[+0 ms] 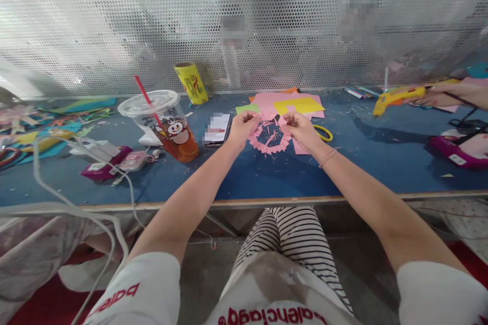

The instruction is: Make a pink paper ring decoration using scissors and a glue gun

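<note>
A ring of pink pleated paper [270, 149] lies on the blue table, with thin pink scraps inside its opening. My left hand [244, 131] has its fingers pinched on the ring's upper left edge. Across from it, my right hand [304, 131] pinches the upper right side of the same ring. Behind the ring are a stack of pink paper sheets [263, 100] and a yellow sheet [303, 105]. A yellow loop handle [324, 133], perhaps of scissors, shows beside my right hand, partly hidden.
Left of me stand a plastic drink cup [173, 137] with a red straw, a phone [217, 129], and a yellow tube [191, 84]. White cables trail from a purple power strip [104, 163]. At right, another person's hand [438, 97] holds a yellow glue gun [396, 98].
</note>
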Tool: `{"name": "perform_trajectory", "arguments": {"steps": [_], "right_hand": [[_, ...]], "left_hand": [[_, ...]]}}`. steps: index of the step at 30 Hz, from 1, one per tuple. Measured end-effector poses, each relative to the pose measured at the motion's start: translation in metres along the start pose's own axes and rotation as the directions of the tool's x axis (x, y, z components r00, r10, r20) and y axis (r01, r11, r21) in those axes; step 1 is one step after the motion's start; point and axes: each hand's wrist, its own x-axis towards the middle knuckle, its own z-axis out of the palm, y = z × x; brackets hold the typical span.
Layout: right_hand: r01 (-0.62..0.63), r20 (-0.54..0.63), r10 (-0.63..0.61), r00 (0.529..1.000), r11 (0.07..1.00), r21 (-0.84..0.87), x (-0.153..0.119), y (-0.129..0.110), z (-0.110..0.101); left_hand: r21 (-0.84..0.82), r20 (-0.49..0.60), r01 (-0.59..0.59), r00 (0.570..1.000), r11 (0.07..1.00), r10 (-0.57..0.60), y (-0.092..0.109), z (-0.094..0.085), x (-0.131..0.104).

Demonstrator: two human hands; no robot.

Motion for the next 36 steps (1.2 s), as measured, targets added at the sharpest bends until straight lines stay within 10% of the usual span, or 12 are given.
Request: {"name": "perform_trajectory", "arguments": {"steps": [15,25,31,36], "right_hand": [[-0.135,-0.012,0.135,0.991,0.987,-0.087,0.003,0.011,0.000],[-0.470,0.095,0.466,0.880,0.882,0.027,-0.007,-0.020,0.001],[-0.170,0.032,0.274,0.961,0.681,-0.713,-0.003,-0.028,-0.026],[-0.234,-0.285,-0.046,0.957,0.458,-0.858,0.014,-0.029,-0.115]], "left_hand": [[0.177,-0.019,0.217,0.976,0.960,-0.217,-0.003,-0.002,-0.001],[0.226,0.146,0.508,0.826,0.832,-0.544,0.009,-0.009,-0.003],[0.760,0.208,0.107,0.894,0.642,-0.396,0.021,-0.019,-0.003],[0.963,0.160,-0.154,0.987,0.220,-0.010,0.026,-0.028,-0.001]]}}
